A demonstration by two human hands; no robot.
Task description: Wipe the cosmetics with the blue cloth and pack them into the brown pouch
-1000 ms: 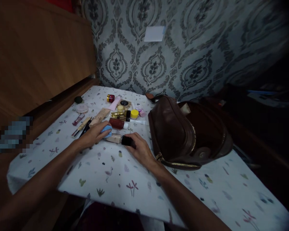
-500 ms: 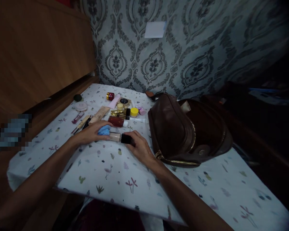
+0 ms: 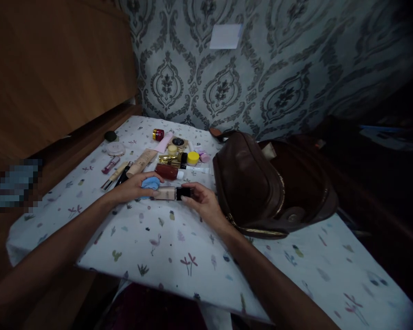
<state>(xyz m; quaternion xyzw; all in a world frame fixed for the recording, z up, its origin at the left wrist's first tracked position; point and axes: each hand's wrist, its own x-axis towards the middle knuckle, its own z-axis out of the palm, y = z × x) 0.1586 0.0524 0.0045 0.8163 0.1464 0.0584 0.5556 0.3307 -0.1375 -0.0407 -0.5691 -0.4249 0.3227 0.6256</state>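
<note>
The left hand [image 3: 132, 188] is holding a blue cloth [image 3: 150, 183] against a bottle [image 3: 167, 193]; the right hand [image 3: 203, 201] is pinching its black cap [image 3: 182, 193]. The bottle is pointing sideways, left of a brown bag [image 3: 248, 178].

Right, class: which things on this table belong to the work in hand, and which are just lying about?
In use:
blue cloth, in the left hand
black-capped bottle, its cap held by the right hand

Seemingly just lying about:
dark red jar
pink tube
yellow-lidded jar
brown bag
</note>
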